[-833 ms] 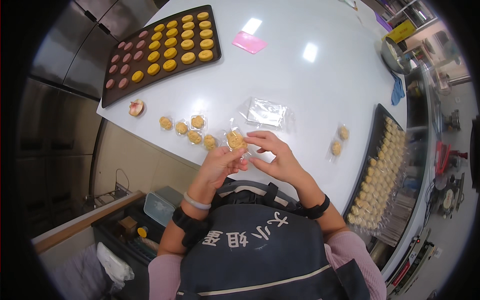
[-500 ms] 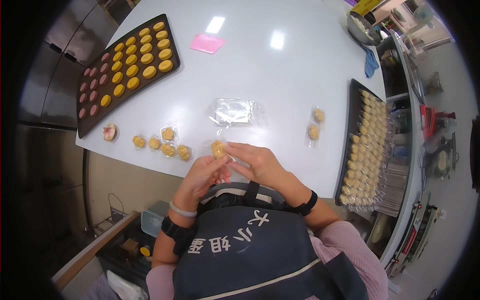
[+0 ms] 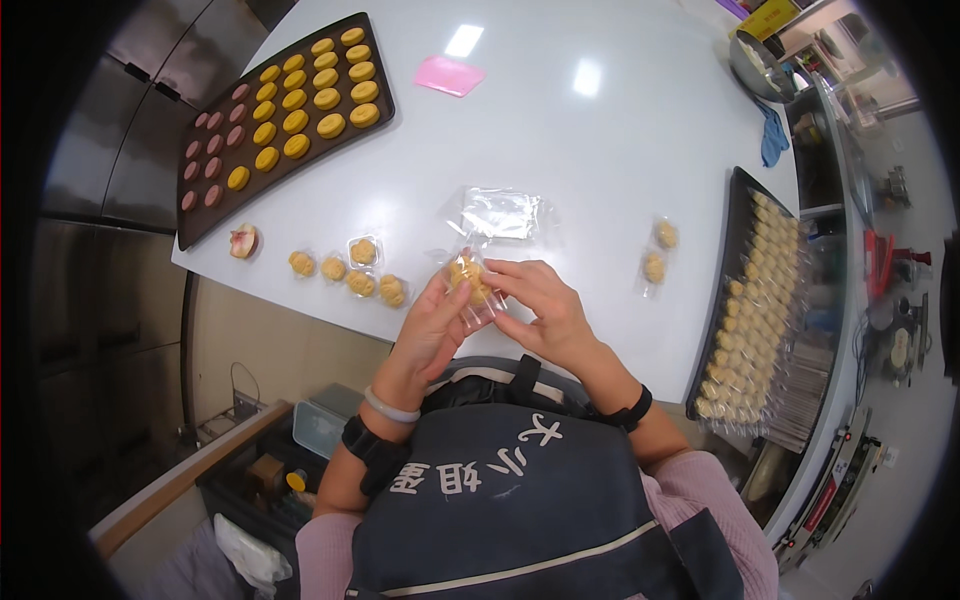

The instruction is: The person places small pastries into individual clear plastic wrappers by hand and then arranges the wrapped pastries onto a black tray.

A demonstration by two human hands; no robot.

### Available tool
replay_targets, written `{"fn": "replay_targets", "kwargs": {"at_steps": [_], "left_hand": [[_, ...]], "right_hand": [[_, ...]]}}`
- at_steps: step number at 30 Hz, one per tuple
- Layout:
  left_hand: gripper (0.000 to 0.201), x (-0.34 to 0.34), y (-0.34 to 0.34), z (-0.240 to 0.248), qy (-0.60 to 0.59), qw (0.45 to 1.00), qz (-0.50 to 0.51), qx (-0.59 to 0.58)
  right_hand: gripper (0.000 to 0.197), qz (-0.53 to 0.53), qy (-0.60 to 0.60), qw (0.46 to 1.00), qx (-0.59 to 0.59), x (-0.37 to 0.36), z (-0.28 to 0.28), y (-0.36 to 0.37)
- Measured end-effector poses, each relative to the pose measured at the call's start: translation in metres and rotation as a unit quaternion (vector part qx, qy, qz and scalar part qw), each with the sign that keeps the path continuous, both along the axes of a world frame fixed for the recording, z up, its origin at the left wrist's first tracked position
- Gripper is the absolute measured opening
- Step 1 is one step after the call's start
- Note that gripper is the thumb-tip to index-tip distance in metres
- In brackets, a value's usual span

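Note:
Between my two hands, near the front edge of the white table, is a yellow pastry in a clear plastic bag (image 3: 468, 277). My left hand (image 3: 437, 318) grips the bag from the left, its thumb lying over the pastry. With thumb and fingers, my right hand (image 3: 540, 312) holds the bag's right side. Just beyond my fingers lies a stack of clear plastic bags (image 3: 500, 214). Left of my hands, several yellow pastries (image 3: 361, 283) sit on the table, some visibly in clear wrappers.
A dark baking tray (image 3: 290, 165) of yellow and pink pastries stands at the far left; another tray (image 3: 715, 300), full of wrapped pastries, at the right. Two wrapped pastries (image 3: 654, 266) lie nearer. A pink sheet (image 3: 450, 76), a half-peeled round item (image 3: 243, 241) and a bowl (image 3: 760, 68) are about.
The bagged pastry now sits deeper between my hands, and the bag's clear end shows spread below it. My left hand has come up around it. The whole view has shifted slightly.

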State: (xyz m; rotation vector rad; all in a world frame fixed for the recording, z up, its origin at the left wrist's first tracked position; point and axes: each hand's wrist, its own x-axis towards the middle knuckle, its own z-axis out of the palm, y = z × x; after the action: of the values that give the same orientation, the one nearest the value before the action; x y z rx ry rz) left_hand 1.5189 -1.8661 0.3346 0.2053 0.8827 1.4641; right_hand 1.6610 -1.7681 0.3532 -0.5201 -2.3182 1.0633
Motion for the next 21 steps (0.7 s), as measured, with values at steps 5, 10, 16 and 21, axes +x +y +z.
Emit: {"fn": "replay_targets", "kwargs": {"at_steps": [5, 10, 16, 21], "left_hand": [[0.045, 0.000, 0.004, 0.010, -0.111, 0.993, 0.038, -0.008], [0.044, 0.002, 0.000, 0.006, -0.170, 0.983, 0.053, 0.043], [0.042, 0.010, 0.002, 0.008, -0.188, 0.975, 0.106, 0.050], [0.044, 0.012, 0.002, 0.008, -0.132, 0.980, 0.131, 0.068]], "right_hand": [[0.035, -0.038, 0.033, 0.997, 0.051, -0.009, -0.001, -0.001], [0.023, -0.099, 0.112, 0.988, 0.026, -0.015, -0.008, -0.008], [0.014, -0.135, 0.115, 0.984, -0.002, -0.023, -0.005, -0.017], [0.011, -0.157, 0.130, 0.977, -0.059, -0.025, -0.003, -0.022]]}}
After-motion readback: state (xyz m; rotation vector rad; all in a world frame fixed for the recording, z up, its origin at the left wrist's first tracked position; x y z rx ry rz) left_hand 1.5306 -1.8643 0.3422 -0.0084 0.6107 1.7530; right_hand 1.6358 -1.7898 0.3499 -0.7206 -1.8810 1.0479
